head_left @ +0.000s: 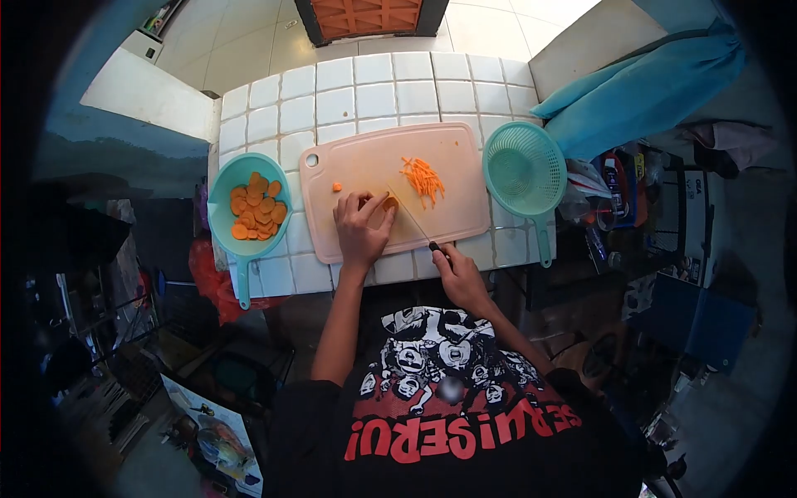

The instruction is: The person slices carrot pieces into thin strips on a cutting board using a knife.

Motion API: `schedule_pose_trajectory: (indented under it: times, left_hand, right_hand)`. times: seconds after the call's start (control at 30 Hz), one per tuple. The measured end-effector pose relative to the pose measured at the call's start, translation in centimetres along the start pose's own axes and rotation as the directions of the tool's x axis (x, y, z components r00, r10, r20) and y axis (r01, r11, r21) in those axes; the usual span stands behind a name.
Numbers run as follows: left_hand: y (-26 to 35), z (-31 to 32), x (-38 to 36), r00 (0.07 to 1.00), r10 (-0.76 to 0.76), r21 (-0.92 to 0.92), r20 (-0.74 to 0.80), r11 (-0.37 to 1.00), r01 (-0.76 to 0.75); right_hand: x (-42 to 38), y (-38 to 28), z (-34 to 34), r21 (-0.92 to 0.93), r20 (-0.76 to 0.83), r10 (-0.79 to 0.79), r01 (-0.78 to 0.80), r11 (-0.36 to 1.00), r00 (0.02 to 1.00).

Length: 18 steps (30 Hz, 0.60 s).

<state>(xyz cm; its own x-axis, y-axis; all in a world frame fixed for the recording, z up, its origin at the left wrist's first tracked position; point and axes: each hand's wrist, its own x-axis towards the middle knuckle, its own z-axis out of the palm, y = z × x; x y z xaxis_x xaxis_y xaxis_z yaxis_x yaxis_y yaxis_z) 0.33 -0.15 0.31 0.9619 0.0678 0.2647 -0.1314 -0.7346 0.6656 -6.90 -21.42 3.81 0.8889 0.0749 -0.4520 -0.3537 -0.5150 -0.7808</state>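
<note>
A pink cutting board (349, 158) lies on the tiled counter in front of me. My left hand (362, 224) presses carrot slices (388, 203) against the board with bent fingers. In my right hand (455, 270) is the dark handle of a knife (408, 212), whose thin blade points up and left, right beside the slices under my left fingertips. Thin carrot strips (423, 178) form a small pile right of the blade. A short carrot piece (337, 187) sits alone toward the board's left. My left fingers partly hide the slices.
Left of the board, a teal handled strainer (217, 195) holds many round carrot slices (259, 207). Another teal strainer (523, 166) stands at the right. A blue cloth (639, 91) hangs at the upper right, and a red plastic bag (216, 278) hangs by the counter's left edge.
</note>
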Motion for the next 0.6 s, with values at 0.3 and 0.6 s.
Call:
schedule_pose_trajectory:
  times: [0.3,0.6]
  left_hand:
    - [0.0,0.3,0.0,1.0,0.029,0.063,0.005,0.998,-0.03]
    - [0.5,0.2,0.3,1.0,0.03,0.071,0.002,0.997,-0.03]
  right_hand:
    - [-0.2,-0.5,0.1,-0.128,0.013,-0.011,0.013,0.992,1.0]
    - [-0.3,-1.9,-0.2,-0.403,-0.012,-0.03,0.023,0.915,0.999]
